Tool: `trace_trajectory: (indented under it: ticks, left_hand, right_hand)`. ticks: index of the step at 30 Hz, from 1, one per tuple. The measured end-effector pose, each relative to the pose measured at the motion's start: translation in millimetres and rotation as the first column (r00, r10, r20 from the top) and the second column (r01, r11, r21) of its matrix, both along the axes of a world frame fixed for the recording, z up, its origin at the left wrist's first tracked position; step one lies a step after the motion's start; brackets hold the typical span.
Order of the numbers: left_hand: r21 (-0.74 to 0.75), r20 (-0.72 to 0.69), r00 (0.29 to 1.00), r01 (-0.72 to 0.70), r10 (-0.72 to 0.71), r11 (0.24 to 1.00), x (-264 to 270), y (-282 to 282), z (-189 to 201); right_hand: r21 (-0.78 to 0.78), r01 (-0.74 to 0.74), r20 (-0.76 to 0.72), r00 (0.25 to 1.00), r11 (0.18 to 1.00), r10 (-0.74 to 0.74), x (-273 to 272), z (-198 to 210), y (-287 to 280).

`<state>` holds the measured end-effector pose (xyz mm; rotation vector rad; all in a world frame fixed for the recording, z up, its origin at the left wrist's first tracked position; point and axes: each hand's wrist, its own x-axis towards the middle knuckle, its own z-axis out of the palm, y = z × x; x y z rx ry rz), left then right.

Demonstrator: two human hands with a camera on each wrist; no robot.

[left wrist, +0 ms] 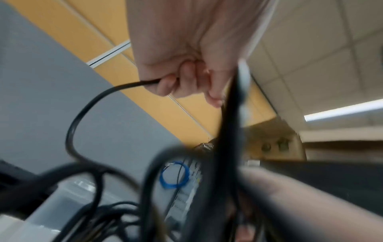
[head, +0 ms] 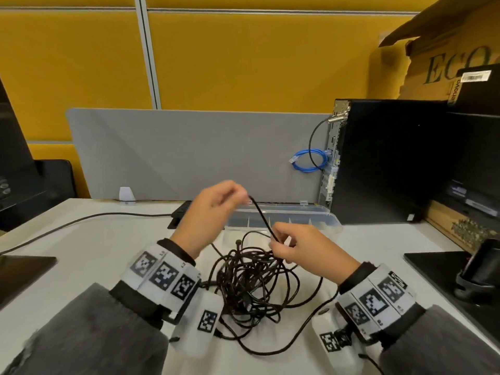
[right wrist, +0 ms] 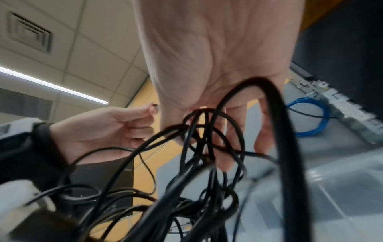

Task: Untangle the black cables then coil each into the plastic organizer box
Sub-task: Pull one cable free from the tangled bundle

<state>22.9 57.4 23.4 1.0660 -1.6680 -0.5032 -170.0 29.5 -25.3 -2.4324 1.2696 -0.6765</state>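
Observation:
A tangle of black cables (head: pixel 249 282) lies on the white desk between my wrists. My left hand (head: pixel 213 209) is raised above it and pinches the end of one black cable (head: pixel 263 216), which runs taut down to my right hand (head: pixel 295 247). The right hand grips that strand and several loops at the top of the tangle. In the left wrist view my left fingers (left wrist: pixel 182 81) curl round a cable (left wrist: pixel 107 91). The right wrist view shows loops of cable (right wrist: pixel 207 131) hanging from my right fingers (right wrist: pixel 263 134). The clear plastic organizer box (head: pixel 303 216) lies open just behind the hands.
A black computer tower (head: pixel 389 163) stands at the back right with a blue network cable (head: pixel 311 161) beside it. A grey divider panel (head: pixel 189 152) backs the desk. Another black cable (head: pixel 81 219) crosses the desk at the left. Dark objects sit at both desk edges.

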Motion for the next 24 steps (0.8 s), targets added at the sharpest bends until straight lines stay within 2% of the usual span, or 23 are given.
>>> trace_trajectory:
  ticks: [1,3,4,5,6,7,8,9,10,12,14,16,17,18,19,20,21,22,24]
  left_hand:
    - [0.019,-0.194,0.98,-0.045,0.048,0.999,6,-1,8]
    - [0.068,-0.486,0.864,-0.11,0.129,0.992,26,-3,24]
    - [0.078,-0.55,0.82,-0.141,0.161,0.987,35,-4,28]
    - [0.079,-0.555,0.807,-0.188,0.2,0.979,41,-5,28]
    - [0.066,-0.473,0.837,-0.279,0.276,0.958,44,-7,26]
    - [0.022,-0.295,0.87,-0.407,0.395,0.913,44,-8,22]
    - [-0.064,-0.063,0.85,-0.526,0.522,0.848,41,-8,17]
    - [-0.178,0.173,0.78,-0.575,0.601,0.798,34,-7,10]
    - [-0.274,0.379,0.694,-0.548,0.612,0.791,24,-5,4]
    - [-0.393,0.627,0.534,-0.412,0.567,0.822,0,1,-6]
    - [-0.475,0.745,0.395,-0.251,0.537,0.844,-17,4,-12]
    - [-0.485,0.805,0.354,-0.072,0.476,0.872,-22,2,-13]
    - [-0.431,0.835,0.379,-0.001,0.399,0.902,-23,1,-12]
    - [-0.375,0.837,0.446,0.043,0.318,0.926,-25,1,-11]
    - [-0.29,0.81,0.546,0.053,0.216,0.956,-27,3,-11]
    - [-0.167,0.741,0.666,0.06,0.085,0.984,-27,4,-14]
    - [-0.075,0.654,0.756,0.077,-0.009,0.994,-25,3,-17]
    - [-0.033,0.586,0.808,0.111,-0.071,0.993,-24,2,-20]
    - [-0.052,0.514,0.849,0.175,-0.124,0.983,-21,1,-27]
  right_hand:
    - [0.052,0.01,-0.03,1.0,0.999,-0.009,-5,-5,-1]
    - [0.133,0.037,-0.052,0.998,0.99,-0.03,-14,-15,-2]
    - [0.132,0.045,-0.044,0.998,0.99,-0.04,-17,-18,-1]
    - [0.088,0.059,-0.054,0.997,0.994,-0.054,-18,-19,-2]
    - [0.009,0.076,-0.094,0.993,0.997,-0.074,-18,-19,-1]
    - [-0.073,0.09,-0.155,0.983,0.993,-0.1,-15,-17,1]
    - [-0.158,0.095,-0.214,0.968,0.983,-0.128,-12,-14,3]
    - [-0.247,0.092,-0.27,0.95,0.965,-0.159,-8,-11,5]
    - [-0.313,0.082,-0.32,0.929,0.946,-0.186,-4,-10,6]
    - [-0.398,0.054,-0.38,0.899,0.916,-0.218,3,-5,9]
    - [-0.471,0.018,-0.399,0.887,0.882,-0.231,8,-3,10]
    - [-0.517,0.002,-0.39,0.89,0.856,-0.237,12,1,12]
    - [-0.52,0.007,-0.402,0.881,0.854,-0.252,13,3,14]
    - [-0.511,0.018,-0.415,0.87,0.859,-0.265,13,3,13]
    - [-0.451,0.043,-0.449,0.853,0.891,-0.268,12,2,12]
    - [-0.396,0.063,-0.467,0.845,0.916,-0.26,11,3,10]
    - [-0.371,0.078,-0.471,0.843,0.925,-0.26,11,6,9]
    - [-0.361,0.089,-0.461,0.848,0.928,-0.261,11,6,8]
    - [-0.316,0.113,-0.421,0.873,0.942,-0.246,11,7,8]
